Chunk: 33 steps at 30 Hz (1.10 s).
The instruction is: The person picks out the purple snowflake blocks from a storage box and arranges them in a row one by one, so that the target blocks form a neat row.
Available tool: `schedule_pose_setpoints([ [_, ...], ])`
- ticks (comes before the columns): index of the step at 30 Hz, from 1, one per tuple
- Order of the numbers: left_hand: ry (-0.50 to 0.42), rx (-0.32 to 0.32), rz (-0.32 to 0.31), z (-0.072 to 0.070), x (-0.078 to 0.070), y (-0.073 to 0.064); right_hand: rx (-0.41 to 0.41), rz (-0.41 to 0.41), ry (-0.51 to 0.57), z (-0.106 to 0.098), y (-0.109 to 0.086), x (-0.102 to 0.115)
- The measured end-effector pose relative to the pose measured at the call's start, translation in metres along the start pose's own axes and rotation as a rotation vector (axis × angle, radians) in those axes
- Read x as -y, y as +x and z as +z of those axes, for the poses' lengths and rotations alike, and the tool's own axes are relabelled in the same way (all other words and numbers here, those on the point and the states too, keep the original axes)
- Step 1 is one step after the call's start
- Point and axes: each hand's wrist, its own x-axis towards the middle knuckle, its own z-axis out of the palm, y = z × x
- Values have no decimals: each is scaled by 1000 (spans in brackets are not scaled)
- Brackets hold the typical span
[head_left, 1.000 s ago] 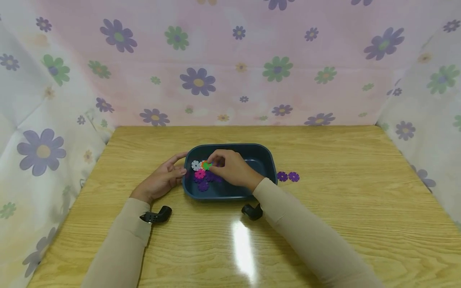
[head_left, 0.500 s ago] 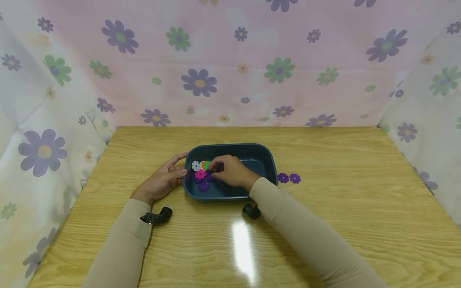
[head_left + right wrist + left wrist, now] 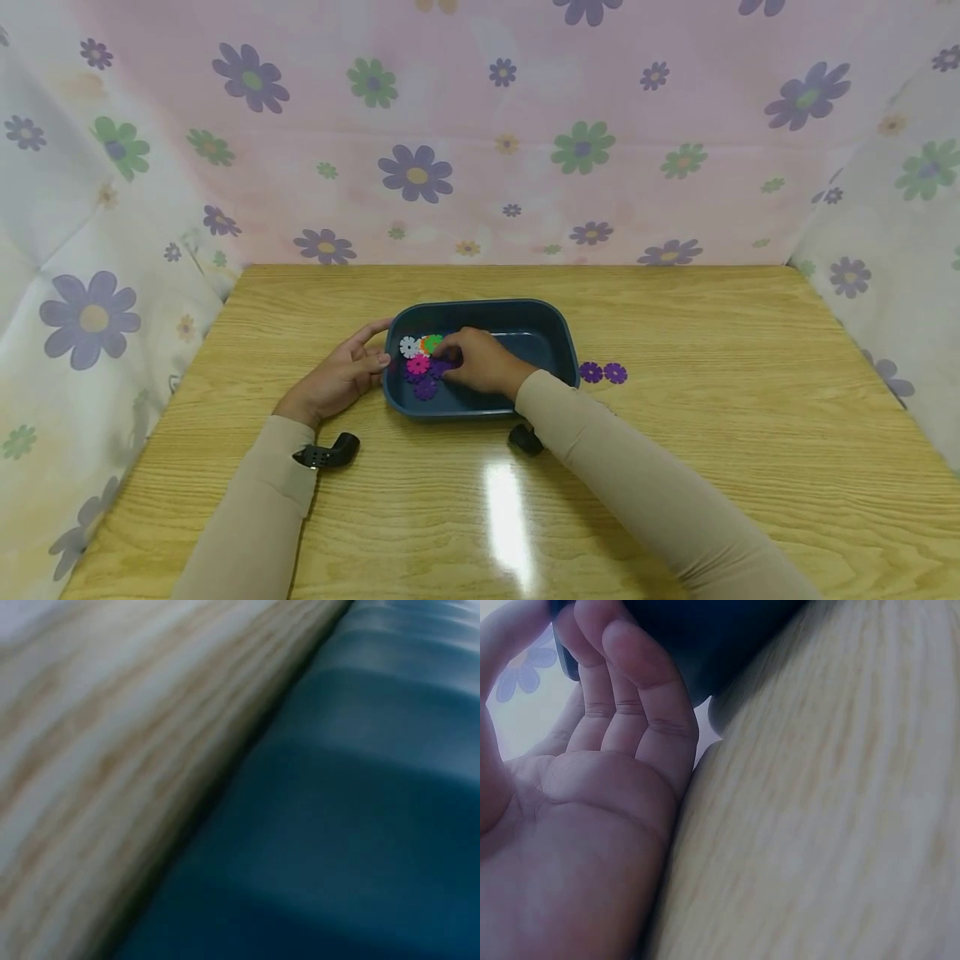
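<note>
A dark blue plastic tub (image 3: 480, 412) stands on the table. In its left part lie flower-shaped notched discs: a white disc (image 3: 408, 347), a pink disc (image 3: 417, 364), a green disc (image 3: 432, 343) over orange, and several purple discs (image 3: 426, 389). My left hand (image 3: 341, 375) rests against the tub's left end, thumb tip at the rim; in the left wrist view its fingers (image 3: 645, 656) bend gently against the outer wall. My right hand (image 3: 483, 360) reaches inside, index fingertip beside the green disc and thumb lower near purple ones, with a gap between them.
Two purple discs (image 3: 603, 372) lie side by side on the wooden table (image 3: 712, 433), just right of the tub. Flower-patterned cloth (image 3: 480, 125) encloses the back and sides. Black wrist cameras (image 3: 333, 452) jut from both cuffs. The right wrist view shows tub wall (image 3: 337, 825) and table, blurred.
My right hand has drawn slightly back and down inside the tub, its thumb and index finger parting, and more of the green disc shows. My left hand stays at the tub's end.
</note>
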Motion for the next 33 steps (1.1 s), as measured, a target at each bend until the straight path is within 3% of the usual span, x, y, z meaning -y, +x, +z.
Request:
schedule_pose_setpoints([
  [15, 14, -4, -8, -1, 0, 2, -24, 24, -21, -1, 0, 0],
  [27, -8, -2, 0, 0, 0, 3, -9, 43, 87, -5, -5, 0],
  [33, -10, 1, -5, -1, 2, 1, -50, -2, 129, -10, -13, 4],
])
